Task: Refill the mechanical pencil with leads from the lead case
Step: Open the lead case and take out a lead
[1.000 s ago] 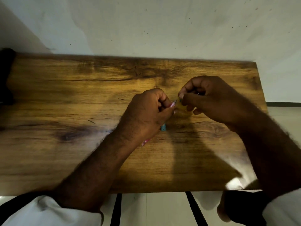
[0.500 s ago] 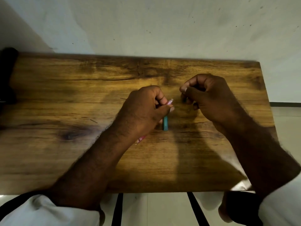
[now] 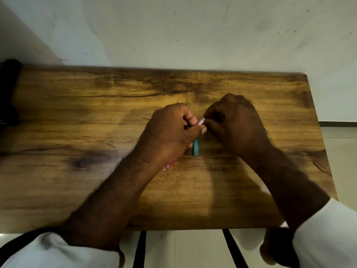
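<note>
Left hand (image 3: 170, 132) grips the pink pencil (image 3: 201, 121), its back end slanted toward the right hand (image 3: 234, 122), whose curled fingertips meet it, contents unclear; lead case (image 3: 196, 147) lies on the tabletop (image 3: 77, 113) just beside the pencil.

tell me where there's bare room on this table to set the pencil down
Bare table: the stretch between the dark thing at its left edge and the left hand; the far strip by the wall; the right end beyond the right hand. Crowded: the middle, where both hands meet at the pencil beside the blue case.
</note>
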